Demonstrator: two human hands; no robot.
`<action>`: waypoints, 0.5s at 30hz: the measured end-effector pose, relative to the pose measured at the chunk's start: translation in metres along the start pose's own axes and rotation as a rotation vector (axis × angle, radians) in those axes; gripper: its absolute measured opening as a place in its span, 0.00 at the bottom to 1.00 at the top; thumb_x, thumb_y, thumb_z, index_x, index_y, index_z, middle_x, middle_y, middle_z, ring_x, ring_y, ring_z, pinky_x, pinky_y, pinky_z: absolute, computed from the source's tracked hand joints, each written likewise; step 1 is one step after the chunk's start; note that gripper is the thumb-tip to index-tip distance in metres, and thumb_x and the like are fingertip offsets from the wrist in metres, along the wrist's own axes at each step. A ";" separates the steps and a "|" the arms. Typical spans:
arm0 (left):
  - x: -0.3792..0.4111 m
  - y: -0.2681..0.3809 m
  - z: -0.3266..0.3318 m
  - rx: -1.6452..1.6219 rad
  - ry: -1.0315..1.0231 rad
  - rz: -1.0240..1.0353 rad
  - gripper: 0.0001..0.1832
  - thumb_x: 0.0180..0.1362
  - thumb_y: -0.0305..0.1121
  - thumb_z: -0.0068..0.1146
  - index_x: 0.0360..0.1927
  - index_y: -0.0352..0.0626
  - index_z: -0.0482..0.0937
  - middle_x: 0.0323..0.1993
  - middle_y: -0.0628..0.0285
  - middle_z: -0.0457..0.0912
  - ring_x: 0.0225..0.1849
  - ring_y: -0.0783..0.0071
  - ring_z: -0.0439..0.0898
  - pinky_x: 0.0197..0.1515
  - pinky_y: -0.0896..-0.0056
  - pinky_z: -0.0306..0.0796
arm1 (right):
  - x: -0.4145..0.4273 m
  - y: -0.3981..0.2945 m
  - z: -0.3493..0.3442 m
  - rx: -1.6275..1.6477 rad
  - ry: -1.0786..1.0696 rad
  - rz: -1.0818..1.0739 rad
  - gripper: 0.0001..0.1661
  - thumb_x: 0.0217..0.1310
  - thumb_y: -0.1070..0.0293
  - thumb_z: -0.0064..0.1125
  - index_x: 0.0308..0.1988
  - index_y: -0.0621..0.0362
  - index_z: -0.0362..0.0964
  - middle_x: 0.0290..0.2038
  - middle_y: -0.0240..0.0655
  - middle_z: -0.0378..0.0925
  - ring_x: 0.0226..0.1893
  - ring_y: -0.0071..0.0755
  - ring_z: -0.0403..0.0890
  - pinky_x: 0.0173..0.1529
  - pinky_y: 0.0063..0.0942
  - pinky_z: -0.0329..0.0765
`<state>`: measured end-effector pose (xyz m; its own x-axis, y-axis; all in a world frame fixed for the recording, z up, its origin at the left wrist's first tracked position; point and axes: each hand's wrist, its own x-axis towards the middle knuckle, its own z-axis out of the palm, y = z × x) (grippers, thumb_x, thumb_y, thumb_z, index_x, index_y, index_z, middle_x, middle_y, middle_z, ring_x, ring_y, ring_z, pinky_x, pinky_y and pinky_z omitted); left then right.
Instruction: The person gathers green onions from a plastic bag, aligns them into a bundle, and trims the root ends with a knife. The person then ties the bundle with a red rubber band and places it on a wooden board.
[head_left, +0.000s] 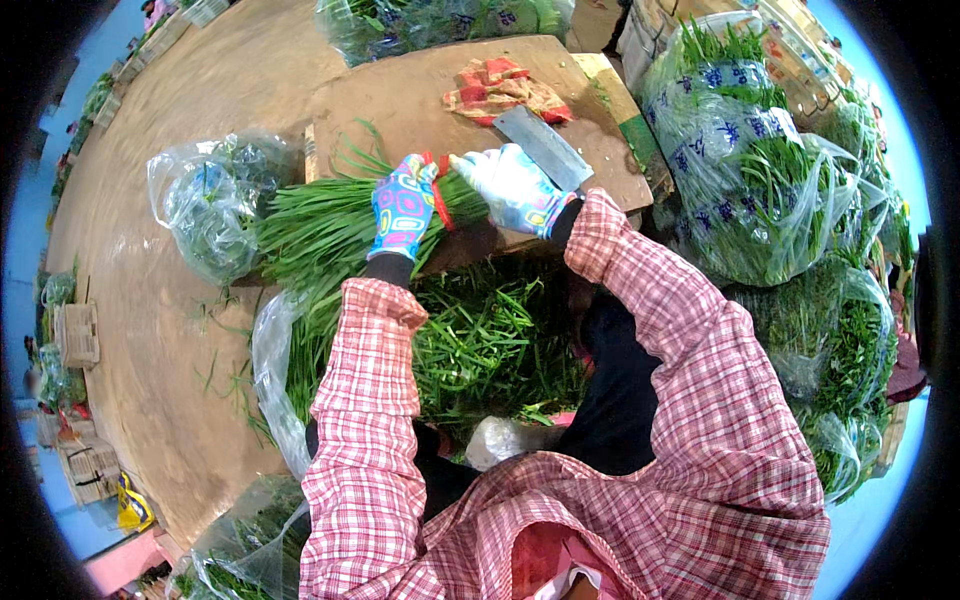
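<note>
A bundle of long green leaves, likely garlic chives (322, 225), lies across the left front of a wooden board (390, 97). A red tie (442, 199) runs around it. My left hand (401, 206), in a patterned glove, rests on the bundle and grips the tie near its upper end. My gloved right hand (517, 187) is at the bundle's right end, its thumb and fingers pinched at the other end of the tie. Just beyond it is a cleaver (544, 148), blade flat over the board; its handle is mostly hidden near my wrist.
A red and tan cloth (506, 91) lies farther back on the board. Loose cut leaves (487, 337) heap below its front edge. Filled plastic bags stand left (217, 202), right (735, 165) and behind (450, 26). A clear plastic sheet (271, 375) borders leaves beside my left arm.
</note>
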<state>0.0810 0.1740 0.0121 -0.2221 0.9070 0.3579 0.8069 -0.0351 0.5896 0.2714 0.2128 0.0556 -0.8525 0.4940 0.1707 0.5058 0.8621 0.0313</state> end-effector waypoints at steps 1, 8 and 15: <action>0.000 0.001 -0.002 0.023 -0.027 -0.009 0.14 0.60 0.42 0.56 0.40 0.42 0.81 0.33 0.50 0.83 0.35 0.48 0.81 0.38 0.54 0.74 | 0.001 0.002 -0.004 0.015 0.019 0.002 0.46 0.39 0.62 0.70 0.60 0.61 0.62 0.47 0.43 0.76 0.45 0.47 0.79 0.47 0.40 0.73; 0.003 0.004 -0.008 0.051 -0.051 0.015 0.11 0.58 0.41 0.59 0.38 0.45 0.81 0.33 0.50 0.82 0.36 0.47 0.80 0.37 0.55 0.72 | 0.025 -0.007 -0.038 0.233 0.205 0.320 0.30 0.44 0.49 0.69 0.45 0.55 0.78 0.35 0.44 0.81 0.38 0.48 0.81 0.43 0.40 0.77; 0.015 -0.019 -0.007 -0.228 -0.213 -0.073 0.11 0.57 0.37 0.62 0.36 0.40 0.82 0.28 0.57 0.84 0.29 0.70 0.80 0.36 0.69 0.72 | 0.041 -0.028 -0.006 0.207 0.404 0.383 0.13 0.46 0.53 0.66 0.25 0.49 0.82 0.25 0.34 0.80 0.30 0.42 0.81 0.35 0.39 0.71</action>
<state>0.0585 0.1856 0.0117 -0.1363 0.9771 0.1632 0.6440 -0.0377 0.7641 0.2232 0.2083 0.0678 -0.4758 0.7272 0.4948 0.6970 0.6549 -0.2922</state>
